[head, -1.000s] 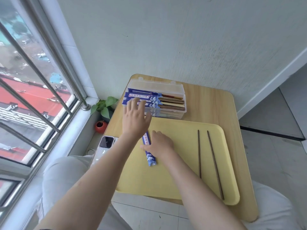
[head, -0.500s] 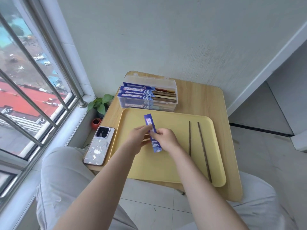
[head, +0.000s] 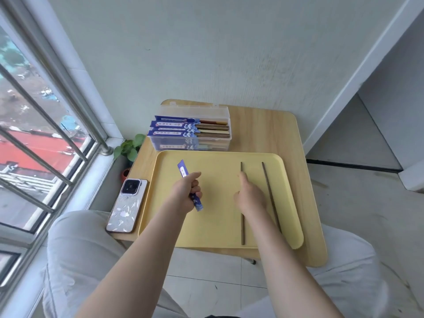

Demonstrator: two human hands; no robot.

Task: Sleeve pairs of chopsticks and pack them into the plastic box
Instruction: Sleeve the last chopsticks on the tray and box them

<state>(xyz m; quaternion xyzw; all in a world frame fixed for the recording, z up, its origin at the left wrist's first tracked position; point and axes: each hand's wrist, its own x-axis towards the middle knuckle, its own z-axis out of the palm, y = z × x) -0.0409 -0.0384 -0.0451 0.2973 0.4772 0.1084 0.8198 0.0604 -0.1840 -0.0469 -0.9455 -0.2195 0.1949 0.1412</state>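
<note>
Chopsticks [head: 242, 223] [head: 270, 198] lay apart on the yellow tray [head: 213, 226], the right hand [head: 249, 198] resting over the left one with a finger stretched along it. The left hand [head: 187, 195] gripped an empty blue sleeve [head: 183, 172]. Sleeving was just starting, I judged: next, both sticks needed gathering, then feeding into the sleeve, and finally joining the sleeved pairs in the plastic box [head: 190, 143].

It looks like a home, a small corner on a high floor: the small wooden desk [head: 263, 115] stands beside a barred window [head: 46, 138], with a potted plant [head: 129, 148] and a tiled floor [head: 206, 283] below the desk.
</note>
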